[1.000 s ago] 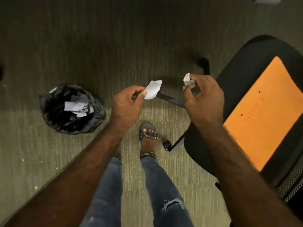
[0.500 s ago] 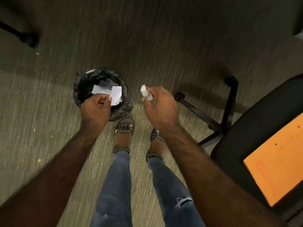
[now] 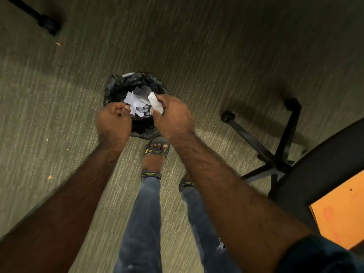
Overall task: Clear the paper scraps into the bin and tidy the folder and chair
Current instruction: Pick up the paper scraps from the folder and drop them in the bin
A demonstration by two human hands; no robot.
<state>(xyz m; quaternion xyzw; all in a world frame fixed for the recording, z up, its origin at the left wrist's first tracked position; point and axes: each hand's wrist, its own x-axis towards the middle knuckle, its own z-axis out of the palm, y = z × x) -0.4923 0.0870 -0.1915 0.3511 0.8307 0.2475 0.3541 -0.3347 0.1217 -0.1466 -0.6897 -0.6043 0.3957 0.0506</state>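
A small bin lined with a black bag [image 3: 118,85] stands on the carpet and holds several white paper scraps [image 3: 142,111]. Both hands are over its near rim. My left hand [image 3: 113,121] has its fingers closed, pinching a white paper scrap [image 3: 131,101] that sticks out past the thumb above the bin. My right hand [image 3: 171,117] grips a crumpled white scrap [image 3: 156,103] between thumb and fingers over the bin's right side. The black chair [image 3: 325,164] is at the right. An orange folder [image 3: 338,215] lies on its seat, partly cut off by the frame edge.
The chair's black star base [image 3: 256,146] with casters spreads over the carpet right of the bin. A caster of another piece of furniture [image 3: 47,24] sits at the top left. My sandalled foot [image 3: 157,152] stands just behind the bin. Small crumbs dot the carpet on the left.
I have turned from the chair to the bin. Both hands moved forward over its opening, the right one coming in from beside the bin, each still carrying its scrap.
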